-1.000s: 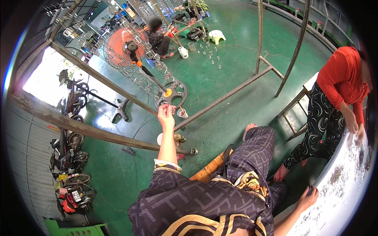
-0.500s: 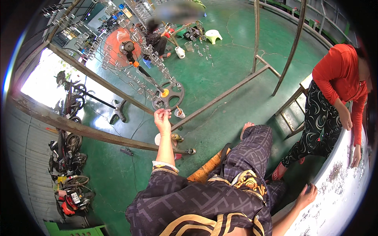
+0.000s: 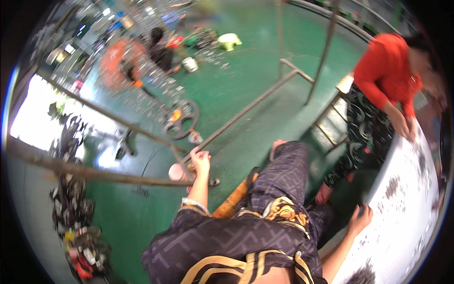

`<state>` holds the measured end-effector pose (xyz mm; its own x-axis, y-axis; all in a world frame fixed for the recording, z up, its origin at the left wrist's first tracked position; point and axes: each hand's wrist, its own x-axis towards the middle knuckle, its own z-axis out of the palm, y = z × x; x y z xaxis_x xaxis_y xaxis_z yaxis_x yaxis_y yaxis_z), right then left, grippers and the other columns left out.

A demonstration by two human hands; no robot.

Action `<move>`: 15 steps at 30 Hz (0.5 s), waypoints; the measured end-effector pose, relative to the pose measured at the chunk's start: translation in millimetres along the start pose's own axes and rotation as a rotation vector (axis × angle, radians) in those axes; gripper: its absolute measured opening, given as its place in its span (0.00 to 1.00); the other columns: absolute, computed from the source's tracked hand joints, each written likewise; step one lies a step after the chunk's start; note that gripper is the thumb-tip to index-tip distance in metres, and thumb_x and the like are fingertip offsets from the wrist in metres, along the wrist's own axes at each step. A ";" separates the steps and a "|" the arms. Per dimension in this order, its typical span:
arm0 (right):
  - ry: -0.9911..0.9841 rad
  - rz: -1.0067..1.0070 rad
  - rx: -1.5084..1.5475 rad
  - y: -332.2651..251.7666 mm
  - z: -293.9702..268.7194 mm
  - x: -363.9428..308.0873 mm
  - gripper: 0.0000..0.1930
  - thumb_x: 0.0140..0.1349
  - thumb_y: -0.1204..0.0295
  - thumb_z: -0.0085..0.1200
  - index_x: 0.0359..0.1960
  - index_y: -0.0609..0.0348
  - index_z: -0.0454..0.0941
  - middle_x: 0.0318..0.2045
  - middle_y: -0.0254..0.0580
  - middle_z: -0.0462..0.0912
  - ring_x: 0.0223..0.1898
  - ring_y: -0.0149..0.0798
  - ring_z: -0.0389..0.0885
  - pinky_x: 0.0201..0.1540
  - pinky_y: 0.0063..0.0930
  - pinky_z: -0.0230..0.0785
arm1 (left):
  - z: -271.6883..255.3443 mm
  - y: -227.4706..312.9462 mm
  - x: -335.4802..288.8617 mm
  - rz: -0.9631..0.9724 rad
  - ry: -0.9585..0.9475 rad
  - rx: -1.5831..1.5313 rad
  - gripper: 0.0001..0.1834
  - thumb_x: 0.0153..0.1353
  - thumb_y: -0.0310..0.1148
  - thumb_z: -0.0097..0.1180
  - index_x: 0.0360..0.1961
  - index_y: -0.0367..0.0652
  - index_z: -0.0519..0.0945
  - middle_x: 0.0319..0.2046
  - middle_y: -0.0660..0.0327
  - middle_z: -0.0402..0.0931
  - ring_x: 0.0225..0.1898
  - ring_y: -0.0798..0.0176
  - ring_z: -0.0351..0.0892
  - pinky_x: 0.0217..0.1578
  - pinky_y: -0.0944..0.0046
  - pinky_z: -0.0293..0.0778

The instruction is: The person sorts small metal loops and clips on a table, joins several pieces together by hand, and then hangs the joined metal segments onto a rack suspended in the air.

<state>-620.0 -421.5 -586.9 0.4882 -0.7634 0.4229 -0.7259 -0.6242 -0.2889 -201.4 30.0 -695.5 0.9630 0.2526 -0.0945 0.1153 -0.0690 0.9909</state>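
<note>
My left hand (image 3: pixel 201 162) is raised beside the metal frame (image 3: pixel 118 176), blurred, its fingers loosely bent and parted. Nothing shows between them. Beyond it hang strands of small shiny metal pieces (image 3: pixel 161 105), smeared by motion. My right hand (image 3: pixel 362 220) is at the near edge of a white tabletop (image 3: pixel 395 229), fingers closed around a small dark thing whose kind I cannot make out. Little dark pieces (image 3: pixel 392 187) lie scattered and in patches on that white surface.
A person in a red top (image 3: pixel 385 61) leans over the table's far side, both hands at its surface. Behind the strands stands a large orange fan (image 3: pixel 118 64) with a round base. A pale green stool (image 3: pixel 229 41) and another seated person (image 3: pixel 161 52) are farther back. Motorbikes (image 3: pixel 75 208) line the left.
My left hand has drawn back from the hanging strands and its pinch has loosened. The view has turned, shifting the scene leftward. The red-topped person's hands have come together.
</note>
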 end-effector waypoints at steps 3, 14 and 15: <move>0.001 0.066 0.020 -13.6 0.3 4.4 0.12 0.52 0.73 0.59 0.39 0.58 0.78 0.41 0.47 0.77 0.46 0.52 0.73 0.51 0.42 0.64 | 37.9 -15.9 -10.8 0.030 -0.177 0.059 0.25 0.55 0.18 0.57 0.53 0.40 0.64 0.32 0.55 0.74 0.29 0.65 0.76 0.30 0.68 0.77; 0.043 0.172 0.092 -68.6 -42.7 -18.6 0.14 0.46 0.72 0.62 0.37 0.56 0.77 0.40 0.43 0.75 0.43 0.48 0.73 0.47 0.39 0.64 | 235.1 63.4 -137.2 0.709 -1.341 0.469 0.26 0.52 0.40 0.64 0.51 0.42 0.72 0.50 0.55 0.72 0.52 0.54 0.70 0.53 0.56 0.66; 0.040 0.191 0.086 -73.9 -48.6 -29.0 0.15 0.46 0.72 0.63 0.37 0.56 0.77 0.40 0.43 0.74 0.44 0.48 0.72 0.48 0.40 0.64 | 247.9 62.1 -141.5 0.834 -1.473 0.570 0.29 0.54 0.45 0.62 0.54 0.44 0.72 0.55 0.53 0.69 0.58 0.50 0.66 0.58 0.52 0.62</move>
<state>-604.0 -345.2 -536.1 0.3249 -0.8632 0.3865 -0.7587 -0.4819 -0.4384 -270.1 -249.3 -644.2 0.1697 -0.9842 0.0499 -0.7143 -0.0880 0.6943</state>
